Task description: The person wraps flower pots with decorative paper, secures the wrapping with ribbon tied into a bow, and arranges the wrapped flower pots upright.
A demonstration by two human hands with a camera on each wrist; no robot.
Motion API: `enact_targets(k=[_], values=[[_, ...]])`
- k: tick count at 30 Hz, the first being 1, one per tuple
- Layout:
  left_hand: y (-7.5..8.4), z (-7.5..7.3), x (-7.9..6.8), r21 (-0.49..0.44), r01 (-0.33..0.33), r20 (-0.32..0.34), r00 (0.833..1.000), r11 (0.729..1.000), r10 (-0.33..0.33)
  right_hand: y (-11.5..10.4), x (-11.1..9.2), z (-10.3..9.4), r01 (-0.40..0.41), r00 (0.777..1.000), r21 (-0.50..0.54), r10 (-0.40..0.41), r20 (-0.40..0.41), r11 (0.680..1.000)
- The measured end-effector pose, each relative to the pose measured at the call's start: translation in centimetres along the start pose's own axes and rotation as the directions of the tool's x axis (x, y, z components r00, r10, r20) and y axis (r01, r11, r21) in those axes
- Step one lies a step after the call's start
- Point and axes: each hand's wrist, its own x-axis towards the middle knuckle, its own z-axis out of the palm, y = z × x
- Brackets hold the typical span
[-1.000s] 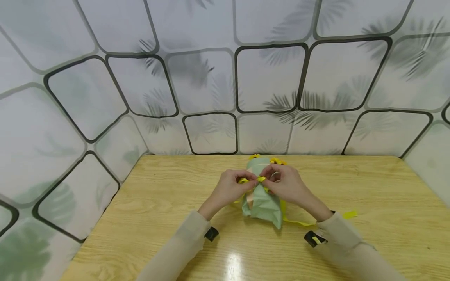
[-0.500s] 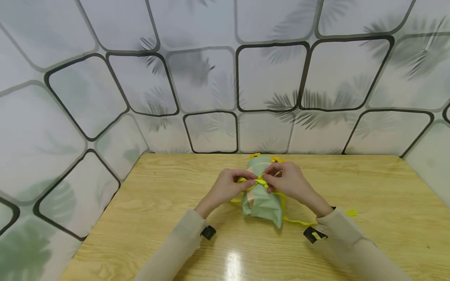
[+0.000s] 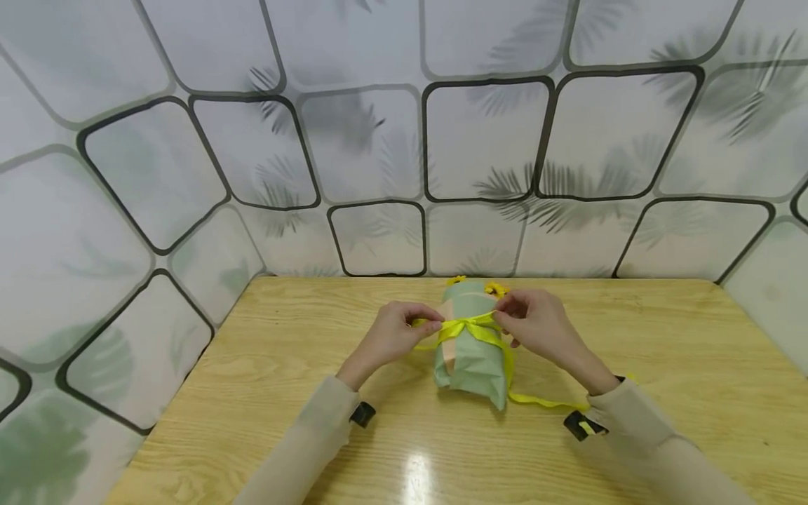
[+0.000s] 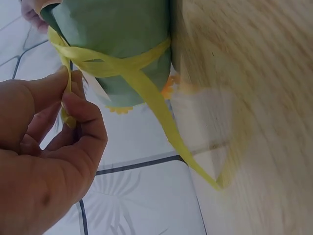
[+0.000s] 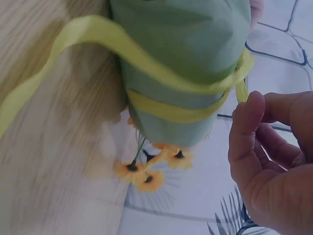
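A bouquet wrapped in pale green paper [image 3: 470, 368] lies on the wooden table, its yellow-orange flowers [image 5: 149, 178] poking out at the far end. Yellow ribbon [image 3: 467, 324] circles the wrapping and crosses in a knot on top. On the left, my left hand [image 3: 394, 333] pinches one part of the ribbon between thumb and forefinger, and a loop hangs by the fingers in the left wrist view. To the right, my right hand [image 3: 536, 326] pinches the other side of the ribbon. Between both hands the ribbon is stretched across the bouquet.
One loose ribbon tail [image 3: 546, 402] trails over the table [image 3: 284, 393] toward the right sleeve. Behind the table's far edge stands a patterned wall covering [image 3: 379, 154] with leaf prints. Each wrist carries a small black camera mount [image 3: 362, 414].
Both hands have moved apart, the left one leftward and the right one rightward. The ribbon between them has drawn out straighter, and its knot now shows on top of the wrapping.
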Motion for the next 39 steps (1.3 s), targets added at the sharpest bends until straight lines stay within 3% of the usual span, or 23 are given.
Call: enact_targets(k=[5, 10, 13, 16, 18, 19, 21, 23, 26, 28, 30, 35, 37, 39], values=[[0.2, -0.4, -0.1, 0.090, -0.005, 0.015, 1.000, 0.996, 0.003, 1.0, -0.5, -0.6, 0.053, 0.999, -0.088, -0.053, 0.002, 0.995], [0.4, -0.8, -0.1, 0.151, 0.000, 0.026, 1.000, 0.989, -0.004, 1.7, -0.7, -0.6, 0.160, 0.982, -0.264, -0.182, -0.060, 0.951], [0.1, -1.0, -0.1, 0.141, 0.005, 0.032, 0.999, 0.990, -0.009, 1.8, -0.7, -0.4, 0.171, 0.973, -0.311, -0.210, -0.097, 0.935], [-0.6, -1.2, -0.2, 0.070, 0.033, 0.049, 0.998, 0.997, -0.037, 1.4, -0.5, -0.4, 0.095, 0.992, -0.166, -0.108, -0.070, 0.982], [-1.0, -1.4, -0.3, -0.019, 0.075, 0.076, 0.994, 0.997, -0.074, 1.0, -0.3, -0.4, 0.004, 1.000, 0.049, -0.004, -0.004, 0.999], [-1.1, -1.5, -0.3, -0.067, 0.102, 0.091, 0.991, 0.993, -0.096, 0.8, -0.2, -0.4, -0.054, 0.998, 0.170, 0.049, 0.035, 0.984], [-1.1, -1.7, -0.4, -0.159, 0.153, 0.122, 0.983, 0.975, -0.135, 0.5, 0.1, -0.4, -0.153, 0.987, 0.394, 0.117, 0.113, 0.906], [-1.0, -1.9, -0.5, -0.224, 0.194, 0.144, 0.976, 0.955, -0.164, 0.3, 0.3, -0.4, -0.223, 0.974, 0.552, 0.154, 0.169, 0.804], [-0.8, -2.2, -0.6, -0.250, 0.223, 0.150, 0.970, 0.942, -0.189, 0.3, 0.6, -0.6, -0.283, 0.959, 0.672, 0.193, 0.207, 0.684], [-0.7, -2.4, -0.7, -0.238, 0.229, 0.147, 0.969, 0.944, -0.198, 0.5, 0.7, -0.7, -0.300, 0.954, 0.699, 0.217, 0.208, 0.649], [-0.6, -2.6, -0.8, -0.215, 0.232, 0.142, 0.968, 0.949, -0.205, 0.9, 0.7, -0.8, -0.302, 0.953, 0.680, 0.231, 0.196, 0.668], [-0.5, -2.9, -1.1, -0.172, 0.220, 0.148, 0.969, 0.960, -0.196, 1.7, 0.6, -0.7, -0.293, 0.956, 0.575, 0.234, 0.177, 0.764], [-0.3, -2.9, -1.0, -0.175, 0.217, 0.134, 0.972, 0.960, -0.195, 1.8, 0.5, -0.8, -0.290, 0.957, 0.584, 0.227, 0.180, 0.758], [-0.1, -2.5, -0.7, -0.219, 0.225, 0.104, 0.973, 0.949, -0.207, 1.5, 0.3, -1.0, -0.290, 0.957, 0.632, 0.222, 0.187, 0.719]])
